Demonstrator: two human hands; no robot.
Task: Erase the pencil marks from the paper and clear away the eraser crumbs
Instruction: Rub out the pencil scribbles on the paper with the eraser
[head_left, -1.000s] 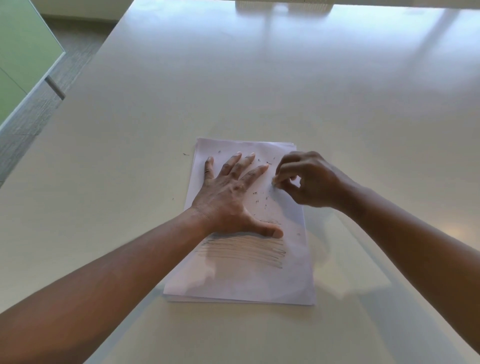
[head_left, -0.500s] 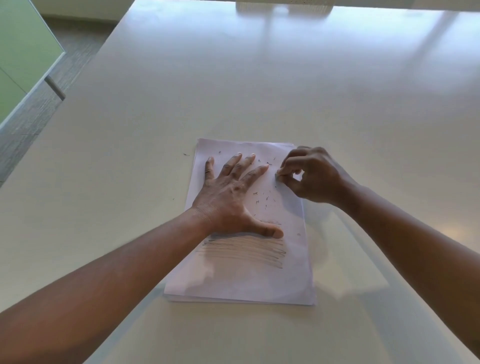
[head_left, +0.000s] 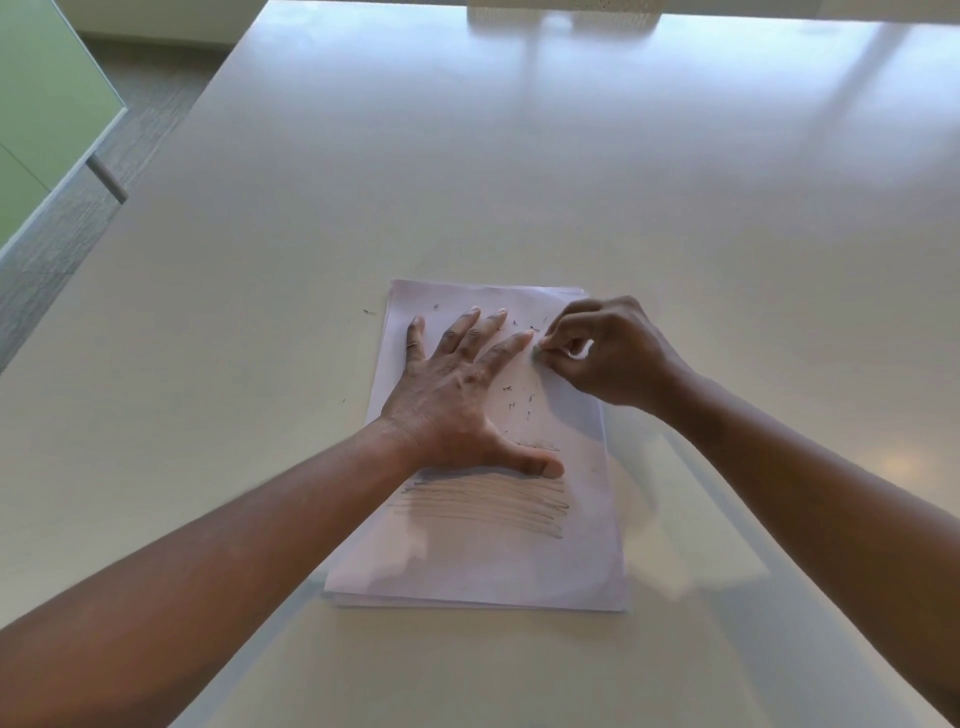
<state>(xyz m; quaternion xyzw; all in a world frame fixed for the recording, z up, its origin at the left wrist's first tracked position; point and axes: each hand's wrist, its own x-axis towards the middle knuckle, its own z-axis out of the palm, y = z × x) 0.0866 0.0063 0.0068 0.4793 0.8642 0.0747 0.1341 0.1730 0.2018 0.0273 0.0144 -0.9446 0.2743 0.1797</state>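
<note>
A sheet of paper, on a thin stack at the near middle of a pale table, carries no legible words, only a band of horizontal pencil marks across its lower half. The left hand lies flat on the sheet, fingers straight and spread, thumb just above the marks. The right hand, fingers curled, pinches a small pale eraser against the upper right of the page, with dark eraser crumbs scattered between the hands.
</note>
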